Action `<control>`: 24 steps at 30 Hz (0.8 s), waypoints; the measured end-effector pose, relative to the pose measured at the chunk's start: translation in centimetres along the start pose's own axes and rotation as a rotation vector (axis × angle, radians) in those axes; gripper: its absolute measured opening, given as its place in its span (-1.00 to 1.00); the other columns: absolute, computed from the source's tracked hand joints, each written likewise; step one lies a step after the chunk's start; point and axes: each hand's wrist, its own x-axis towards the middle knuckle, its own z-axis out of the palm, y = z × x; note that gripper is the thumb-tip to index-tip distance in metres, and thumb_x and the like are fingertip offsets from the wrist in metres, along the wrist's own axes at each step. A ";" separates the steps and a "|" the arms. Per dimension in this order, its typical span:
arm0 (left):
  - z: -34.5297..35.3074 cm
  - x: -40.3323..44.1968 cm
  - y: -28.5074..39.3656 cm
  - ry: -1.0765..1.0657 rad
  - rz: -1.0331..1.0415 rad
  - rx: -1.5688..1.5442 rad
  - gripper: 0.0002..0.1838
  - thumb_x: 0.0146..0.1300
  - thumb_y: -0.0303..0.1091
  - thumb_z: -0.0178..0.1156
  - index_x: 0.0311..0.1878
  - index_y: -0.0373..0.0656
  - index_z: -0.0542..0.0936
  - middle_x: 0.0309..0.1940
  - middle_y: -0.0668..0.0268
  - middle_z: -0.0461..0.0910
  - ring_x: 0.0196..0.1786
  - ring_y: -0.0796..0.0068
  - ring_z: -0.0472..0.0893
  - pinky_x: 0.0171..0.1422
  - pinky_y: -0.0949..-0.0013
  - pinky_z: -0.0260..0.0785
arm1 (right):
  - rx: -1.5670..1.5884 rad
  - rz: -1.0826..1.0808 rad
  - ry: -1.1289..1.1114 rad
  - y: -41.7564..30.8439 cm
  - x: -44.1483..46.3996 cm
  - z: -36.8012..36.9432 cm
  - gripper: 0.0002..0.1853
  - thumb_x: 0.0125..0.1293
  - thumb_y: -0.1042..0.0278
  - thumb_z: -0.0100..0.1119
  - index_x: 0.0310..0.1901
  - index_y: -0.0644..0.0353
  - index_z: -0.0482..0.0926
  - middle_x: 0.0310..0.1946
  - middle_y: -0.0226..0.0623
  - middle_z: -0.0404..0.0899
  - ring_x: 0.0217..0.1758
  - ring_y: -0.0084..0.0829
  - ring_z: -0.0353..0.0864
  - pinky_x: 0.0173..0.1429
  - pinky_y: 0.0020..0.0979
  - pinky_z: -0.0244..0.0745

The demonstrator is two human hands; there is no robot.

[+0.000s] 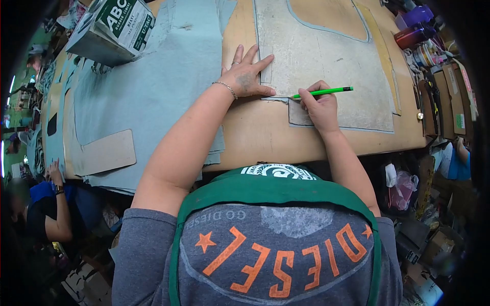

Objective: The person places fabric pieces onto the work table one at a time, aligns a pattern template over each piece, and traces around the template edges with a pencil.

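Observation:
My left hand point(246, 76) lies with fingers spread, pressing on the left edge of a large, worn, pale pattern board point(326, 66). Its thumb rests near the board's lower edge. In my right hand point(321, 107) is a slim green pencil point(332, 92) with a dark end, its point touching down by a notch in the board's lower edge. Grey-blue sheet material point(293, 124) shows as a narrow border around the board. A curved opening in the board's upper part exposes the tan tabletop point(245, 137).
More grey-blue sheets point(189, 71) cover the table's left side, with a small pale template point(108, 153) on them. A rubber cement can point(112, 35) stands at the upper left. Bottles point(416, 35) and boxes point(449, 94) line the right side. Another person's arm point(58, 209) shows at far left.

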 end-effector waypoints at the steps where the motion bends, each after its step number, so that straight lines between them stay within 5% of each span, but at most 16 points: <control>1: -0.3 0.0 0.2 -0.011 -0.006 -0.005 0.02 -0.35 0.40 0.23 0.30 0.46 0.09 0.40 0.27 -0.23 0.42 0.06 -0.35 0.23 -0.40 -0.30 | -0.013 -0.016 0.006 0.3 0.1 -0.3 -0.80 0.06 0.47 0.21 -0.57 0.20 0.35 -0.67 -0.47 0.37 -0.57 -0.70 0.31 -0.49 -0.61 0.24; 10: 0.0 0.5 -0.6 -0.077 0.020 0.007 -0.17 -0.05 0.26 0.12 0.32 0.49 0.01 0.40 0.30 -0.33 0.42 0.04 -0.38 0.23 -0.40 -0.29 | 0.061 0.007 -0.076 -0.5 0.0 2.4 -0.77 0.10 0.37 0.23 -0.55 0.21 0.37 -0.70 -0.42 0.45 -0.63 -0.67 0.39 -0.55 -0.60 0.27; 13: -0.2 0.4 -0.4 -0.085 0.010 0.011 -0.16 -0.06 0.26 0.12 0.31 0.50 0.01 0.40 0.30 -0.31 0.42 0.05 -0.38 0.23 -0.39 -0.29 | -0.024 -0.060 -0.103 -0.1 0.1 4.1 -0.72 0.11 0.28 0.25 -0.56 0.21 0.37 -0.71 -0.40 0.46 -0.64 -0.68 0.39 -0.56 -0.59 0.26; 24: -0.4 0.1 -0.1 -0.068 -0.005 -0.041 -0.17 -0.08 0.20 0.18 0.31 0.46 0.07 0.41 0.30 -0.29 0.42 0.10 -0.41 0.27 -0.36 -0.38 | 0.046 0.038 -0.021 -0.7 0.2 -0.7 -0.79 0.13 0.42 0.17 -0.53 0.20 0.33 -0.69 -0.38 0.45 -0.62 -0.67 0.41 -0.56 -0.63 0.27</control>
